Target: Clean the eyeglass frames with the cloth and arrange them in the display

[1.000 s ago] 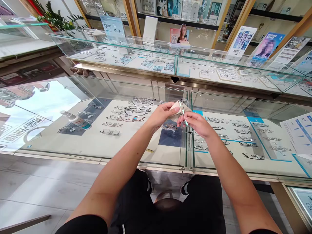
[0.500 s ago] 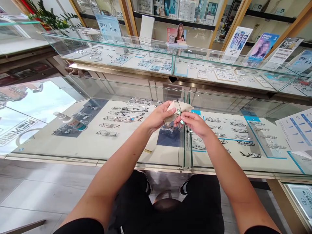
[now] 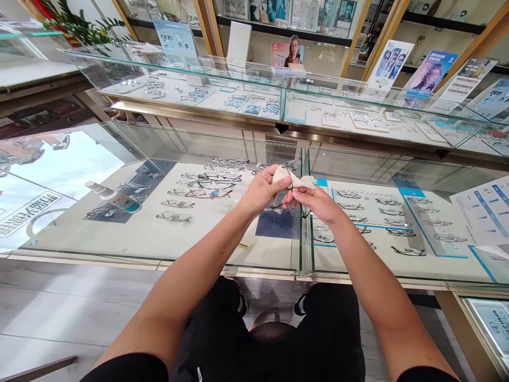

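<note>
Over the glass counter, both my hands meet around a pair of thin dark-framed eyeglasses (image 3: 296, 211) and a cream cloth (image 3: 281, 175). My left hand (image 3: 263, 192) is closed with its thumb pressing the cloth against the upper part of the eyeglasses. My right hand (image 3: 321, 203) pinches the frame near its middle, its fingertips against the cloth's lower edge. One lens rim shows below the right fingers. The other lens is mostly covered by cloth and fingers.
A white spray bottle (image 3: 115, 198) with a blue-green label stands at the left on the glass display case (image 3: 222, 260). Rows of eyeglasses (image 3: 175, 217) lie inside. Printed sheets (image 3: 483, 212) rest at the right. A second glass case (image 3: 254, 122) runs behind.
The cloth has folded down further between my hands, and the greenish glint on the lens is gone. My right fingers have shifted slightly, closer to the cloth.
</note>
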Motion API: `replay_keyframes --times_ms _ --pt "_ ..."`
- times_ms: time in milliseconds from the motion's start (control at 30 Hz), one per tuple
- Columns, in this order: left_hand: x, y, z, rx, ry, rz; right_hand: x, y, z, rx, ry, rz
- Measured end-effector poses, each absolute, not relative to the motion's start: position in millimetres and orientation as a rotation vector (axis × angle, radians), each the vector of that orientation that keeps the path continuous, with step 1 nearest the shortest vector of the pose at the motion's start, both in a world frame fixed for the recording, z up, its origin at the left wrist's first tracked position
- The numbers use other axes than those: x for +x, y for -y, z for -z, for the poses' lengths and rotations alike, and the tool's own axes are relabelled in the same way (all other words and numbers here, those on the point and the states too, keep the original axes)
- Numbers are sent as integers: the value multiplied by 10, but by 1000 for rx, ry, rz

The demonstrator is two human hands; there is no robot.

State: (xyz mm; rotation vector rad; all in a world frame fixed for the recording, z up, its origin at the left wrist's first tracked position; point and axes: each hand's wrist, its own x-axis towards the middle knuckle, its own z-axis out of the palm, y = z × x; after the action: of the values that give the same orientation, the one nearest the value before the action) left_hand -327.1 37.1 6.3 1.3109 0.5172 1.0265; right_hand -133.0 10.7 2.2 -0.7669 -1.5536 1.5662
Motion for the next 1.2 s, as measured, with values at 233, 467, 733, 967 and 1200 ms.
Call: replay_keyframes --times_ms 233,467,733,967,1200 --pt "-3315 -389 -87 1286 -542 -1048 -1282 -116 -4 -820 1559 -1525" --pt "-3409 -438 -121 1310 -555 -956 -1276 -131 -13 -792 1574 -1516" --pt "-3364 -417 -108 1302 -476 -994 -1266 -124 -19 -810 1524 -1541" --pt "-3290 -373 -109 1238 -453 -1031 -1306 -106 -9 -771 1437 -1598" --pt "-3218 -328 -46 1218 -531 -1117 -1367 -110 51 -757 1460 -1605"
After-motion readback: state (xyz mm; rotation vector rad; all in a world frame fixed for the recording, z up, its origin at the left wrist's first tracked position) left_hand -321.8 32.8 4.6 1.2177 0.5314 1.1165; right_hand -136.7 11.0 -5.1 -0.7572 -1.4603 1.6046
